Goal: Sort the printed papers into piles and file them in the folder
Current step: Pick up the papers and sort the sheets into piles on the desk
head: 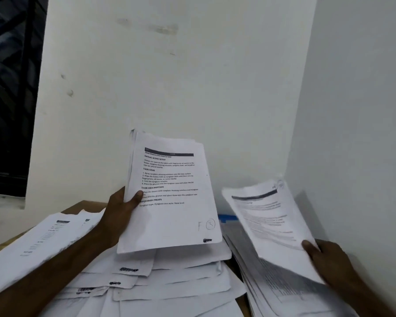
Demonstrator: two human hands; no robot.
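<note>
**Stack Clamped by One Edge Above Unsorted Papers**

The left grip (120, 215) is closed on the held stack (169, 216). The thumb is laid across the print at the 9 o'clock edge, with the fingers behind. A lifted sheet (268, 223) is pinched at its lower corner by the right grip (329, 259), at 4 o'clock. With one edge clamped, rear pages could be fanned loose and dropped into the loose papers (169, 280) on the tabletop (82, 205) below, and piles mixed. The stack is held nearly upright, its long axis from 6 to 12 o'clock, heading at 12.
</note>
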